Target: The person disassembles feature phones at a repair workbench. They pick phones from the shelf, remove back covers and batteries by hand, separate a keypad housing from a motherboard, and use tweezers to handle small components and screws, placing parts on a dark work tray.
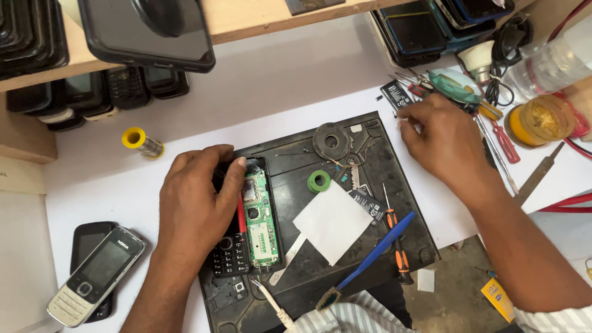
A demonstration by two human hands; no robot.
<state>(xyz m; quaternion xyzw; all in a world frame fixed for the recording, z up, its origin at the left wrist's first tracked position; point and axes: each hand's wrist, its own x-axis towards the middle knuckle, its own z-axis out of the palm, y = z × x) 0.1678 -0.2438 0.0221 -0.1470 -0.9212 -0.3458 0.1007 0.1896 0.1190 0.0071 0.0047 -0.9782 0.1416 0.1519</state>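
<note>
Opened phone [246,216] half hidden under left hand [197,203], right hand's [447,145] fingertips unclear, tablet [148,31] cropped at top

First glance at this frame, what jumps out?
The opened phone with its green circuit board bare, at the left of the dark work mat, pinned by the left hand. The right hand reaches past the mat's top right corner toward a cluster of tools. A white paper square and a blue brush lie mid-mat; a silver phone sits lower left.
</note>
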